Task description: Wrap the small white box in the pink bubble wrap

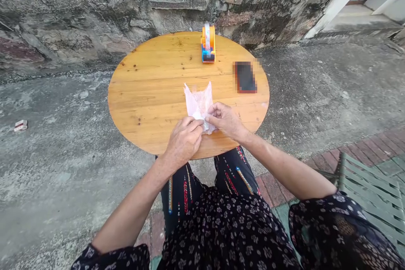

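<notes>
A thin, pale pink plastic bag (199,97) lies crumpled near the front of the round wooden table (152,101), its two pointed ends spread toward the back. On its near part is a small whitish item (205,125), mostly covered by fingers, so its kind does not show. My left hand (186,137) presses on the bag and this item from the left, fingers bent together. From the right, my right hand (227,121) pinches the bag beside the item between thumb and fingers.
An orange and blue tape dispenser (208,44) stands at the table's back. A dark, blurred-out phone-like slab with a red edge (246,77) lies at the right. Behind runs a stone wall (110,17); a green slatted chair (370,194) is at my right.
</notes>
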`<state>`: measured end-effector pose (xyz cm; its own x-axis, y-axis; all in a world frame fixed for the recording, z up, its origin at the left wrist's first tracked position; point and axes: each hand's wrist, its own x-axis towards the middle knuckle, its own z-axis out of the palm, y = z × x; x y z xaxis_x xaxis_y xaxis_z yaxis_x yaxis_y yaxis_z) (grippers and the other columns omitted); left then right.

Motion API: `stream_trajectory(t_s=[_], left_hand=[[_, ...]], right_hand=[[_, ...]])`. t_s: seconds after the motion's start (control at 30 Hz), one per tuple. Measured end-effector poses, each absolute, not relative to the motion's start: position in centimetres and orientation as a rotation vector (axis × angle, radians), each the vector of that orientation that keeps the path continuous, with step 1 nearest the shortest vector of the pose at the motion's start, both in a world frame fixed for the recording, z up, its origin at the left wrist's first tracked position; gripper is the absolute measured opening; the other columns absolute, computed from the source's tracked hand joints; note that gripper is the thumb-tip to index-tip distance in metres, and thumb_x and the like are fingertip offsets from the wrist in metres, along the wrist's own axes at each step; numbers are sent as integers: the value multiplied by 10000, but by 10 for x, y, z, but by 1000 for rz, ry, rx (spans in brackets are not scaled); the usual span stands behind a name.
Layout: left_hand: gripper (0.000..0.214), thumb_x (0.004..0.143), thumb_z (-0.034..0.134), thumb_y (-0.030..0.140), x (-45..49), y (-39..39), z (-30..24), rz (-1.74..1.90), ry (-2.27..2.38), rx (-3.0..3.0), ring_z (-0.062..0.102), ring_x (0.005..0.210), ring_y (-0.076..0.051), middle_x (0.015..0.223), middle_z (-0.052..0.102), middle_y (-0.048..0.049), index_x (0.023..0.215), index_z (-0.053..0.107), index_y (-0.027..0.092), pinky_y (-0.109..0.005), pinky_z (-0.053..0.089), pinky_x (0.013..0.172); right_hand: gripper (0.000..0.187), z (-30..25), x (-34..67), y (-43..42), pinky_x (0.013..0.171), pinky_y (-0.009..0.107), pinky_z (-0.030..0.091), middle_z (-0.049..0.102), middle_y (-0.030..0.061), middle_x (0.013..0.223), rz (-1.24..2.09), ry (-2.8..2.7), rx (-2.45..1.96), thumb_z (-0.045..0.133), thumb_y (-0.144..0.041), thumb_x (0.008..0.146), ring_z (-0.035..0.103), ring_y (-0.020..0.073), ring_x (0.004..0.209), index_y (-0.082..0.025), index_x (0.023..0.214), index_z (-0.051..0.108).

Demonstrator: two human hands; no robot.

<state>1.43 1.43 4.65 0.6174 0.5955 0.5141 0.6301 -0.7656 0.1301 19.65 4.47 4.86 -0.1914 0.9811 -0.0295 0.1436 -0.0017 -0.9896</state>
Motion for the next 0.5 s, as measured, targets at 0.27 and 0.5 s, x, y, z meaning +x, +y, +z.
stream_trajectory(t_s=[0.27, 0.5], left_hand=[[211, 905, 485, 89, 12, 13, 45, -866, -1048, -2794, 554, 990, -253, 1059, 696, -98, 1014, 665, 109, -395, 528, 883], [225, 924, 475, 130, 14, 6, 40, -909, -1158, -2679, 580, 958, -245, 1134, 636, -136, 1031, 672, 125, -365, 531, 757]], right_hand=[[456, 52, 186, 46, 512, 211, 464, 535, -104, 575, 1099, -1600, -1315, 637, -128, 763, 548, 81, 493, -140, 1202, 515], [636, 61, 188, 39, 600, 265, 499, 635, -39, 680, 1135, -1637, -1321, 591, -151, 790, 594, 117, 593, -95, 1395, 403]])
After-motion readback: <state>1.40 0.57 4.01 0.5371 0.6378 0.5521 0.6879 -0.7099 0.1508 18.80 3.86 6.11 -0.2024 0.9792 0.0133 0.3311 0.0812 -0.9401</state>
